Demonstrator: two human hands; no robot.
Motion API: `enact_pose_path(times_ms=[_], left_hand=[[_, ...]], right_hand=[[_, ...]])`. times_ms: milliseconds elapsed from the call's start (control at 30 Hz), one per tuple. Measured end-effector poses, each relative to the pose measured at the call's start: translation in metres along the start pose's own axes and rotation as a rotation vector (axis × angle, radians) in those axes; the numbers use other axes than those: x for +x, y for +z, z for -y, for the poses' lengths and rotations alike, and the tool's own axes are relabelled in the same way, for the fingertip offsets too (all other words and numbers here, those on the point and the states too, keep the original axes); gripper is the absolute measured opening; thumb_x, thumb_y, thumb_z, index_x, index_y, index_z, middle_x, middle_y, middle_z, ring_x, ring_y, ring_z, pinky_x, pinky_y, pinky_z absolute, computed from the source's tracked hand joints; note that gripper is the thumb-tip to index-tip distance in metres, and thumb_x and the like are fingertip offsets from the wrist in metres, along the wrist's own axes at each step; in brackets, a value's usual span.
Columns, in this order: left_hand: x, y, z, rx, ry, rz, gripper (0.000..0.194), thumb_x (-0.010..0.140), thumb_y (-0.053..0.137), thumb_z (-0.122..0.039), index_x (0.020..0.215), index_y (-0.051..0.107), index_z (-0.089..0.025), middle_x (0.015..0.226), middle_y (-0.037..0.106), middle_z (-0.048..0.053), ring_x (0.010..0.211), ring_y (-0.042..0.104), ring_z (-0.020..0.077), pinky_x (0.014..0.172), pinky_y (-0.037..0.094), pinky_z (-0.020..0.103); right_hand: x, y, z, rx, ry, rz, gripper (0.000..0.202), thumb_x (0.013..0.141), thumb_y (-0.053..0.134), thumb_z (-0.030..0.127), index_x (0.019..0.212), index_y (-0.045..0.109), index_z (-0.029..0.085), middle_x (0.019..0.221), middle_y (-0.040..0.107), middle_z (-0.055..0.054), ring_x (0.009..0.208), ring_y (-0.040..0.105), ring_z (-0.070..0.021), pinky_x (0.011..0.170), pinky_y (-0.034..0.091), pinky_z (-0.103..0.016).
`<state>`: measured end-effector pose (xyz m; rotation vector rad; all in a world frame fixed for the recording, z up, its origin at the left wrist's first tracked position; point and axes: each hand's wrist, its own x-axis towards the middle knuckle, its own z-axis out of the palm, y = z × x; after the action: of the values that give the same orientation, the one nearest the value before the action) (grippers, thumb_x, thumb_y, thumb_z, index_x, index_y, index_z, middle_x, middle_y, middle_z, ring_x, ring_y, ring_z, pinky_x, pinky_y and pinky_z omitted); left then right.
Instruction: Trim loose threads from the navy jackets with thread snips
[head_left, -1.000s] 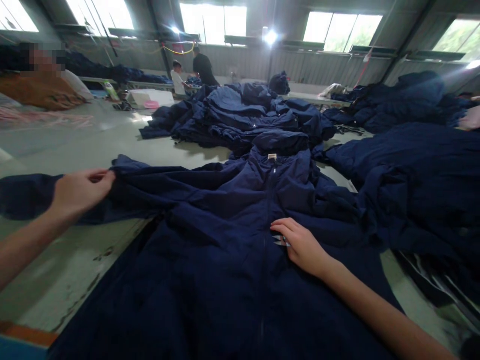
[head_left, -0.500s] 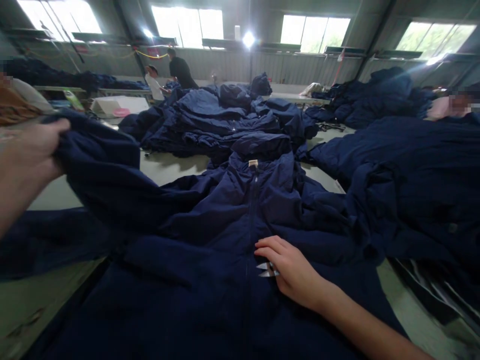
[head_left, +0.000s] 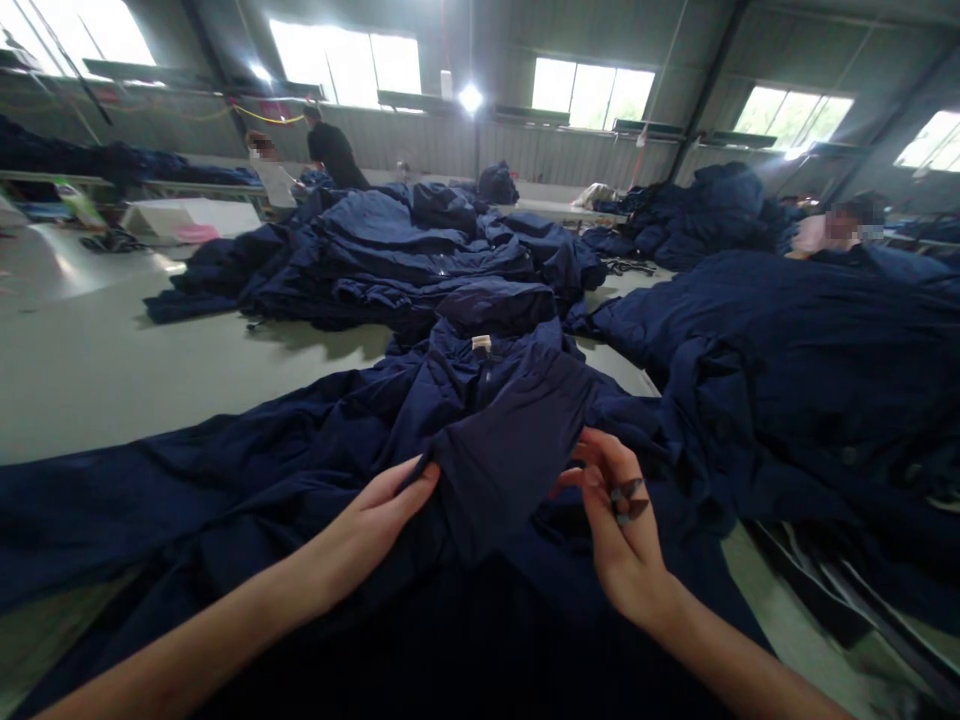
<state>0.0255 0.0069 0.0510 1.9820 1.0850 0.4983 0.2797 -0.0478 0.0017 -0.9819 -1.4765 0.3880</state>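
A navy zip-front jacket [head_left: 502, 470] lies spread before me, its collar away from me and a pale label at the neck. My left hand [head_left: 390, 500] pinches a raised fold of its cloth near the middle, thumb on top. On the other side of that fold, my right hand [head_left: 622, 550] has its curled fingers at the cloth's edge; whether they grip it I cannot tell. Small metal thread snips [head_left: 630, 500] are tucked in that same hand, blades showing near the palm and the rest hidden.
Behind the jacket is a heap of navy garments [head_left: 420, 235] on the pale table [head_left: 82, 370]. A larger pile [head_left: 810, 340] rises on the right. Two people [head_left: 334, 150] are at the back left, and another person [head_left: 817, 230] is behind the right pile.
My left hand has let go of the raised left sleeve, which now lies flat, and holds cloth near the middle. My right hand has lifted and turned palm inward, still with the snips.
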Motion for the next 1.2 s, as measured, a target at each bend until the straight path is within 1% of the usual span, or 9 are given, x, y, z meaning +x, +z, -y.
enact_pose_path(times_ms=[100,200,333,467,733,833,933,1067,1200], left_hand=[[-0.018,-0.008,0.009,0.073,0.001,0.097,0.071,0.095,0.048,-0.074,0.149,0.059,-0.03,0.142,0.071,0.012,0.128,0.069,0.0366,0.113,0.056,0.052],[-0.028,-0.027,0.0,0.15,-0.01,0.121,0.069,0.089,0.063,-0.069,0.148,0.058,-0.034,0.146,0.069,0.009,0.129,0.068,0.0358,0.115,0.056,0.051],[-0.013,-0.039,-0.034,0.008,0.183,-0.115,0.054,0.095,0.062,-0.057,0.145,0.057,-0.035,0.147,0.066,0.006,0.127,0.068,0.0285,0.111,0.058,0.044],[0.01,-0.018,-0.05,-0.091,0.387,0.056,0.051,0.094,0.071,-0.037,0.143,0.058,-0.029,0.152,0.061,0.007,0.139,0.06,0.0239,0.111,0.056,0.037],[0.014,0.012,-0.018,-0.205,0.389,0.141,0.025,0.086,0.08,-0.035,0.1,0.069,-0.019,0.112,0.072,0.006,0.096,0.068,0.0181,0.081,0.056,0.028],[0.015,0.017,-0.01,-0.269,0.289,0.274,0.033,0.086,0.081,-0.041,0.106,0.068,-0.018,0.084,0.068,0.0,0.075,0.064,0.0151,0.067,0.053,0.025],[0.016,0.022,-0.006,-0.39,0.205,0.48,0.03,0.085,0.082,-0.043,0.09,0.067,-0.017,0.076,0.065,-0.002,0.066,0.06,0.0125,0.057,0.048,0.021],[0.016,0.024,-0.002,-0.497,0.209,0.581,0.026,0.085,0.082,-0.034,0.08,0.065,-0.014,0.07,0.065,-0.001,0.06,0.058,0.0103,0.053,0.047,0.018],[0.016,0.023,0.004,-0.495,0.207,0.54,0.031,0.081,0.085,-0.032,0.073,0.06,-0.015,0.069,0.063,0.0,0.059,0.057,0.0104,0.051,0.044,0.018]], right_hand=[[0.001,0.004,-0.009,0.014,0.096,-0.022,0.041,0.113,0.037,0.028,0.153,0.04,0.037,0.13,0.058,-0.009,0.081,0.069,-0.0156,0.059,0.064,-0.029],[0.002,0.003,-0.009,-0.01,0.14,0.019,0.045,0.113,0.042,0.032,0.158,0.039,0.038,0.135,0.055,-0.009,0.066,0.06,-0.0104,0.049,0.057,-0.025],[0.007,0.001,0.003,-0.087,0.098,0.108,0.041,0.111,0.047,0.03,0.151,0.052,0.036,0.122,0.057,-0.007,0.089,0.064,-0.0169,0.071,0.061,-0.03],[0.006,0.004,0.01,-0.111,0.006,0.193,0.018,0.108,0.052,0.026,0.116,0.068,0.028,0.111,0.058,-0.006,0.103,0.063,-0.0195,0.088,0.059,-0.033],[0.004,0.001,0.013,-0.134,-0.054,0.203,0.012,0.108,0.051,0.02,0.103,0.061,0.025,0.109,0.056,-0.005,0.103,0.06,-0.018,0.089,0.054,-0.032],[0.007,-0.002,0.016,-0.136,-0.063,0.222,0.013,0.108,0.05,0.023,0.1,0.061,0.023,0.105,0.058,-0.006,0.097,0.061,-0.0183,0.085,0.054,-0.032],[0.007,0.0,0.024,-0.092,-0.037,0.278,0.017,0.11,0.048,0.028,0.097,0.059,0.023,0.099,0.065,-0.005,0.092,0.065,-0.0185,0.081,0.056,-0.032],[0.008,-0.005,0.042,0.072,0.16,0.339,0.021,0.109,0.055,0.036,0.096,0.064,0.022,0.092,0.071,-0.003,0.078,0.066,-0.0146,0.069,0.054,-0.025],[0.018,-0.017,0.048,0.146,0.425,0.639,0.028,0.108,0.057,0.046,0.1,0.068,0.022,0.071,0.056,0.003,0.053,0.042,-0.0075,0.048,0.033,-0.02]])
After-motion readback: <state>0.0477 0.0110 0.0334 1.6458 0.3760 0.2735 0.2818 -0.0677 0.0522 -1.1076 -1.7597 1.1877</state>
